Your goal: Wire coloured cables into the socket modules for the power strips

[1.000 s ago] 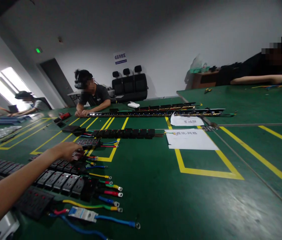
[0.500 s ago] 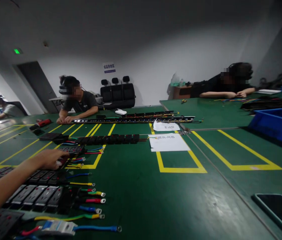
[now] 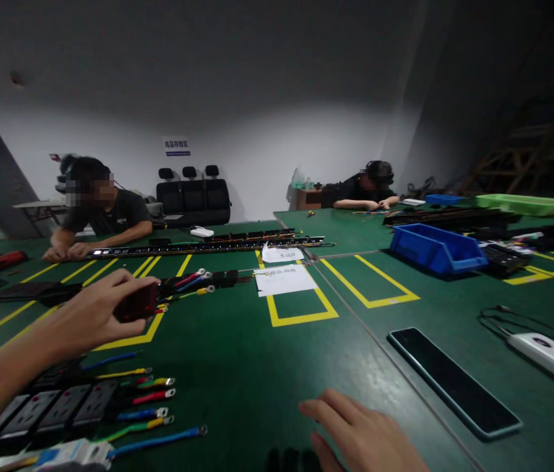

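My left hand (image 3: 102, 308) is raised over the left side of the table with its fingers closed around a dark socket module (image 3: 138, 303), whose near end looks reddish. Wires with ring terminals (image 3: 195, 278) show just beyond it, though their joint to the module is hidden. Below this hand lies a row of black socket strips (image 3: 58, 410) with red, blue and yellow-green wires ending in ring terminals. At the bottom, my right hand (image 3: 358, 426) has its fingers apart and holds nothing, above the green tabletop (image 3: 257, 373). A white breaker-like block (image 3: 77, 452) sits at the lower left.
To the right lie a phone (image 3: 454, 380) and a white device (image 3: 552, 357) with a cable. Farther back are a blue bin (image 3: 436, 252), white paper sheets (image 3: 286, 280) and a long wired strip (image 3: 208, 248). Two people (image 3: 104, 203) sit across the table.
My left hand has lifted the module from among the strips. My right hand has come into view at the bottom. The view has turned right, showing more of the table there.
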### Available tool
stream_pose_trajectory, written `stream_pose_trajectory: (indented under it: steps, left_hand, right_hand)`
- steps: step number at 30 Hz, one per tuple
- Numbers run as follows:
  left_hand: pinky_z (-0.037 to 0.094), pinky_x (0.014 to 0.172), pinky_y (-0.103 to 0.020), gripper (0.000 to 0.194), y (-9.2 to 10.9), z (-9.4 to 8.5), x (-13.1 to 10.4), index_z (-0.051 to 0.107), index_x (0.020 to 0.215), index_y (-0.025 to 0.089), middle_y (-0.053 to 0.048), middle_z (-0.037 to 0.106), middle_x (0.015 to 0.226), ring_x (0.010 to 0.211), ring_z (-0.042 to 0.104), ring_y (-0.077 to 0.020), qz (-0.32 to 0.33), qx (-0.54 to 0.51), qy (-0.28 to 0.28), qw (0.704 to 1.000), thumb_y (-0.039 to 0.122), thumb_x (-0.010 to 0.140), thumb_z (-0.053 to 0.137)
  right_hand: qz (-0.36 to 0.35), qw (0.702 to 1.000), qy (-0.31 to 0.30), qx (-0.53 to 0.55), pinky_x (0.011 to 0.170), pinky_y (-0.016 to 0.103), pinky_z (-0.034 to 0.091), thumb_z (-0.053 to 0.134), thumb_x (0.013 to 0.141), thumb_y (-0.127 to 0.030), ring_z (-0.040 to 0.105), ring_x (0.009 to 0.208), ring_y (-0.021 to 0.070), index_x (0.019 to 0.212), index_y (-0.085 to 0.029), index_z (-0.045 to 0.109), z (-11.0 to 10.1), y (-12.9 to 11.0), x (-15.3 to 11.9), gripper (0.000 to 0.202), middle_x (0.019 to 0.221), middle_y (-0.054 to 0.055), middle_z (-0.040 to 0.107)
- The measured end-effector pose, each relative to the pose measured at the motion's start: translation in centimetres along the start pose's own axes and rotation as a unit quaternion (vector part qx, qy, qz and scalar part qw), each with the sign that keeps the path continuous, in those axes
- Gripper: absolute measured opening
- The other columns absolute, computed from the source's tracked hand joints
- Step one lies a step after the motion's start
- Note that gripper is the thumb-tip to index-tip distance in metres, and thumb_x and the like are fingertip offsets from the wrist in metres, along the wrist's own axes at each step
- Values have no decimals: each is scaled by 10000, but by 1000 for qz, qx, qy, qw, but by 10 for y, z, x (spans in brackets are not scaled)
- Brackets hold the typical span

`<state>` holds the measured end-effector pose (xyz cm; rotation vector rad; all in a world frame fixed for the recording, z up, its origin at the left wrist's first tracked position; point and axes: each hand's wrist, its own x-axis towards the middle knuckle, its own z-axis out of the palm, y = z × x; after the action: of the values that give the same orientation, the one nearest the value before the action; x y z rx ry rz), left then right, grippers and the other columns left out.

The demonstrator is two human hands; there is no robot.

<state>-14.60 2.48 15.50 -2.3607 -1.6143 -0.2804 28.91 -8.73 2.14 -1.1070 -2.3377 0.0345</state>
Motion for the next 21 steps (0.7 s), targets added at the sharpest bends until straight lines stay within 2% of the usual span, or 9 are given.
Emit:
stream_pose_trajectory:
  steps: [2, 5, 7, 9, 12, 15, 18, 21]
  left_hand:
    - [454, 903, -326, 601, 43, -8, 9, 577, 1354, 219, -51, 551, 1071, 940, 537, -188, 39, 6, 7, 999, 420, 787, 605]
    - [470, 884, -359, 602, 102, -7, 13, 629, 1313, 228, -74, 534, 1035, 931, 544, -225, 58, 15, -7, 998, 341, 723, 660]
    - [477, 865, -362, 610, 131, 2, 10, 630, 1313, 239, -83, 529, 1038, 943, 544, -241, 56, 13, -21, 998, 285, 706, 666]
    - [477, 863, -377, 594, 149, 16, 4, 635, 1300, 247, -89, 531, 1046, 955, 543, -254, 49, 11, -32, 998, 258, 706, 661]
    - [472, 870, -373, 620, 163, 38, -6, 616, 1325, 245, -92, 538, 1062, 982, 542, -256, 45, -14, -54, 997, 236, 707, 649]
    - [462, 867, -375, 605, 168, 56, -13, 613, 1320, 240, -92, 539, 1063, 997, 533, -262, 21, -24, -51, 998, 271, 717, 650]
    - [448, 847, -381, 588, 171, 69, -17, 615, 1306, 247, -90, 533, 1055, 996, 519, -269, 11, -23, -31, 999, 275, 720, 645]
    - [438, 855, -382, 591, 173, 79, -22, 597, 1322, 256, -88, 521, 1073, 1013, 503, -268, -4, -34, 10, 999, 260, 732, 633]
  right_hand:
    - [-1, 1000, -4, -8, 538, 235, 460, 523, 864, -165, 694, 705, 172, 1125, -262, 651, -23, -9, 20, 307, 889, 32, 719]
    - [55, 998, 22, -21, 588, 258, 424, 499, 921, -222, 671, 696, 169, 1098, -246, 663, -48, -16, 51, 242, 891, 38, 726]
    - [116, 992, 52, -21, 586, 265, 382, 492, 939, -266, 641, 642, 161, 1135, -241, 651, -51, -11, 69, 253, 853, 30, 727]
    - [170, 982, 78, -1, 585, 266, 346, 504, 927, -269, 640, 669, 175, 1200, -233, 617, -42, 3, 86, 298, 805, 22, 719]
    - [211, 969, 89, 97, 602, 275, 353, 517, 910, -314, 630, 678, 186, 1164, -208, 618, -11, 30, 104, 293, 769, 16, 703]
    - [254, 937, 112, 212, 638, 283, 409, 486, 904, -389, 633, 717, 197, 1016, -179, 652, 27, 51, 110, 290, 770, 38, 688]
    - [259, 916, 109, 285, 623, 278, 431, 457, 907, -469, 624, 727, 194, 917, -182, 652, 53, 58, 103, 347, 776, 40, 672]
    - [258, 906, 74, 327, 531, 250, 418, 434, 921, -504, 587, 653, 162, 926, -189, 642, 64, 55, 94, 377, 764, 20, 634]
